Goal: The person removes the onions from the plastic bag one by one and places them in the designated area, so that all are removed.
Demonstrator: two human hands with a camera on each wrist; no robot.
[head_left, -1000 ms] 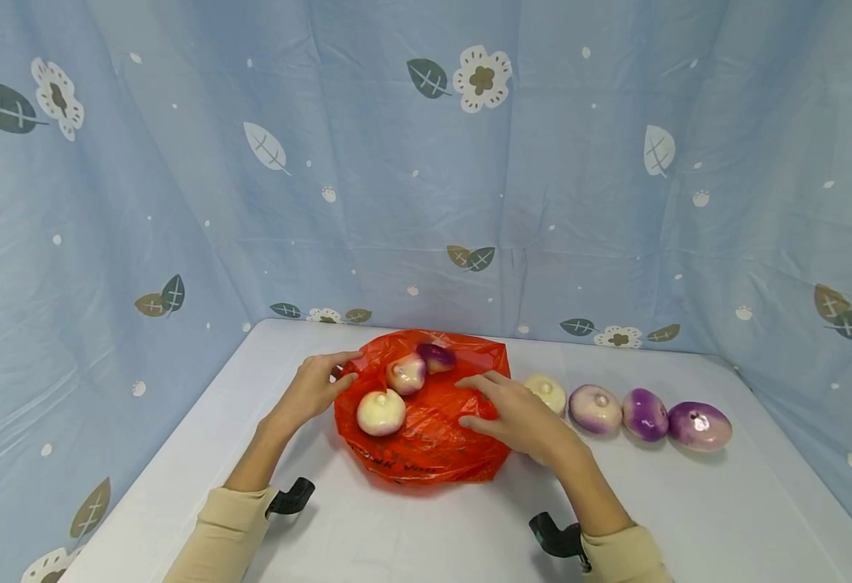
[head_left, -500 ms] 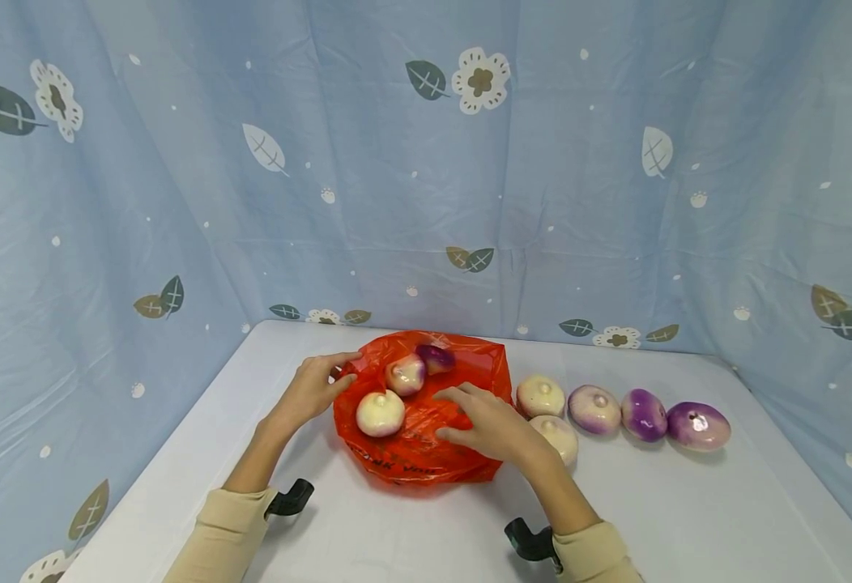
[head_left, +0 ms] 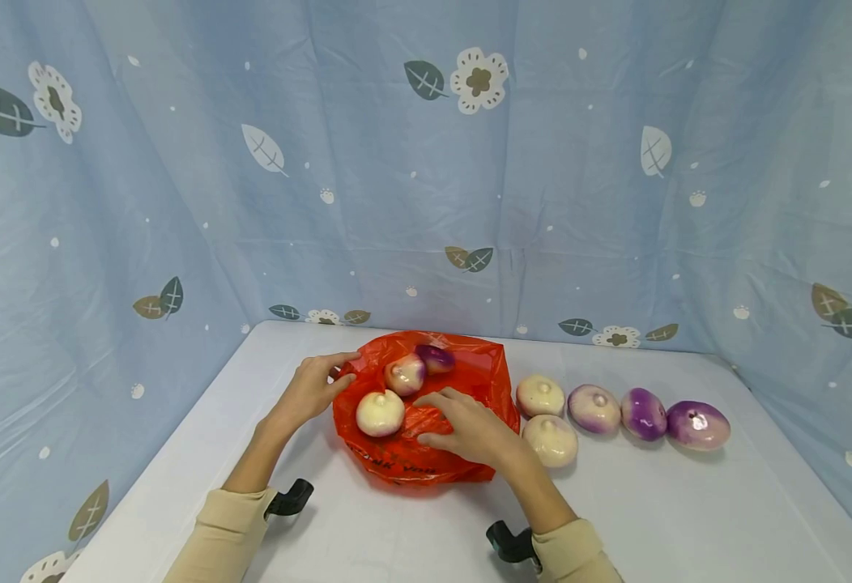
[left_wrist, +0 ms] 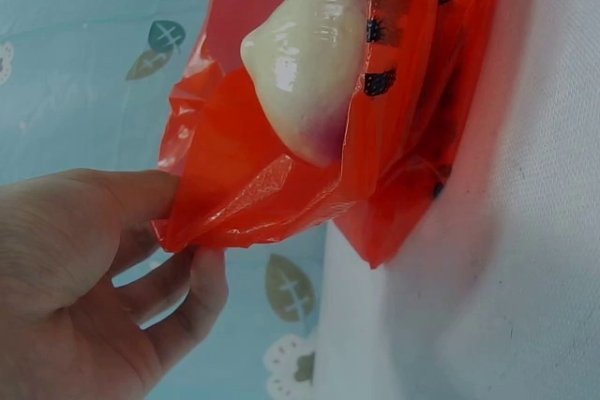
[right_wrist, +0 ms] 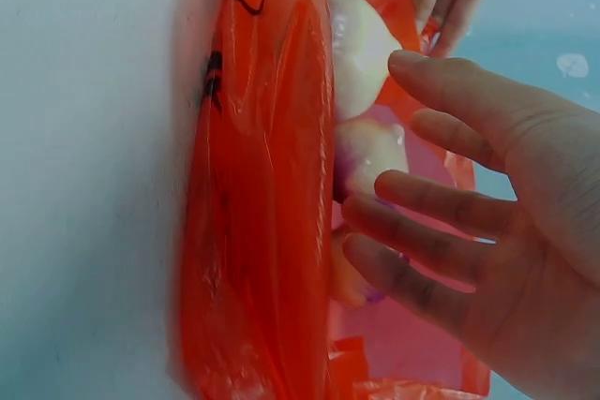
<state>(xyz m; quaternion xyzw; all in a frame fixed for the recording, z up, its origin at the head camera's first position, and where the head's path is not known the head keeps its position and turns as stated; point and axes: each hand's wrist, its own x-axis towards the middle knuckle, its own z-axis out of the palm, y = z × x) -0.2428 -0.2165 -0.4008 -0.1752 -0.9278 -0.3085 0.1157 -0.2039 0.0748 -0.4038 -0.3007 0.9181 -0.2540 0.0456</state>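
A red plastic bag (head_left: 470, 441) lies open on the table with three glossy onions in it. The white onion (head_left: 380, 414) is nearest me, a white-and-purple onion (head_left: 406, 375) sits behind it, and a dark purple onion (head_left: 436, 359) is farthest back. My left hand (head_left: 314, 385) pinches the bag's left edge between thumb and fingers, plainly seen in the left wrist view. Over the bag's mouth is my right hand (head_left: 473, 429), fingers spread and loosely bent, holding nothing. Its fingertips point toward the white onion, as the right wrist view also shows.
Right of the bag, two pale onions (head_left: 551, 441) stand close together. A row of purplish onions (head_left: 644, 414) continues to the right. The white table (head_left: 368, 534) ends at a blue patterned curtain (head_left: 368, 202) on the back and sides.
My right hand has moved left, from the bag's right edge to over its middle, uncovering the pale onions beside the bag. The left hand and the onions stay in place.
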